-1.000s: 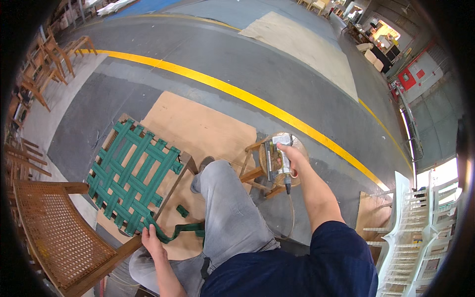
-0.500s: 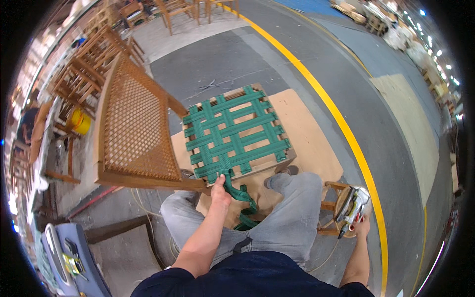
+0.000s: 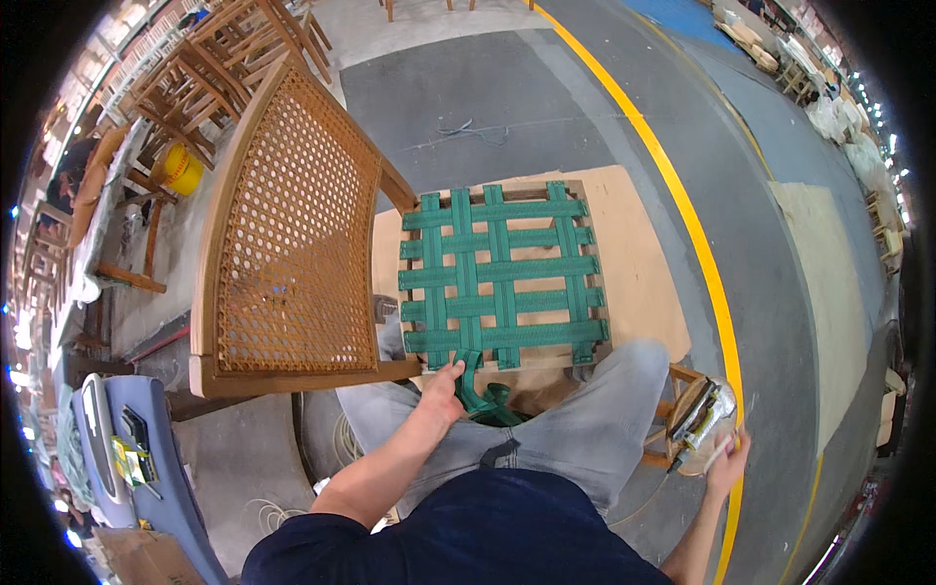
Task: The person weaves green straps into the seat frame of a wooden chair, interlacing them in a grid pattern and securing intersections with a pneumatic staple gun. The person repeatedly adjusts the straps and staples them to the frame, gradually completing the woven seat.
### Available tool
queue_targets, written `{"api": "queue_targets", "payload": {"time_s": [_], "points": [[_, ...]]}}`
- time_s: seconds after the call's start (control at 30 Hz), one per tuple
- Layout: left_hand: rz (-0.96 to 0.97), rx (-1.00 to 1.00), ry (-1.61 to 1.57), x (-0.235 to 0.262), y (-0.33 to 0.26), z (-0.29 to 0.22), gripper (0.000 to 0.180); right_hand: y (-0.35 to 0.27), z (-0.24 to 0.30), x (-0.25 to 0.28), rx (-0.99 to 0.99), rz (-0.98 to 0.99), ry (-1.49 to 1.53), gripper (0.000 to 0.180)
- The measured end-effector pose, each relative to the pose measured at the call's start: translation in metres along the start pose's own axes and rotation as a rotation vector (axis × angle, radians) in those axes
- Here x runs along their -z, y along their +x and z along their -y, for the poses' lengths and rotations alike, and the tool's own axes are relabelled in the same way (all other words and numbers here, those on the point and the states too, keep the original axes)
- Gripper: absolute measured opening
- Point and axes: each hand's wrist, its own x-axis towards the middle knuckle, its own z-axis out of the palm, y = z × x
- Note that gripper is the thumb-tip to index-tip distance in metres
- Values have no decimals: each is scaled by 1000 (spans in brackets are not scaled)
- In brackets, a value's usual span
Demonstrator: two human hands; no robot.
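A wooden chair lies in front of my knees, its cane-woven back [image 3: 297, 244] to the left and its seat frame laced with green webbing straps [image 3: 502, 273]. My left hand [image 3: 444, 388] grips a loose green strap end [image 3: 478, 390] at the near edge of the seat. Off to the right, my right hand [image 3: 726, 463] holds a silver staple gun [image 3: 704, 429] above a small wooden stool [image 3: 673, 414]. My grey-trousered legs [image 3: 575, 429] sit between the two.
The chair rests on a brown board [image 3: 634, 263] on grey concrete, with a yellow floor line [image 3: 682, 214] running along the right. Stacked wooden chairs [image 3: 205, 58] and a yellow bucket [image 3: 180, 171] stand far left. A blue-grey seat [image 3: 136, 448] with small items is at near left.
My view has swung from right to left, bringing the chair to centre. The left hand keeps hold of the strap; the right hand with the staple gun has ended up at my far right.
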Motion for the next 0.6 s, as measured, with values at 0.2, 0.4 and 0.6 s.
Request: {"api": "queue_targets", "payload": {"time_s": [0.2, 0.4, 0.6], "points": [[191, 32, 197, 18, 1, -51, 24, -16, 199, -168, 917, 586, -369, 50], [219, -77, 271, 17, 2, -56, 22, -49, 215, -300, 1346, 965, -507, 53], [176, -106, 254, 12, -8, -43, 17, -66, 207, -345, 1488, 1048, -657, 48]]}}
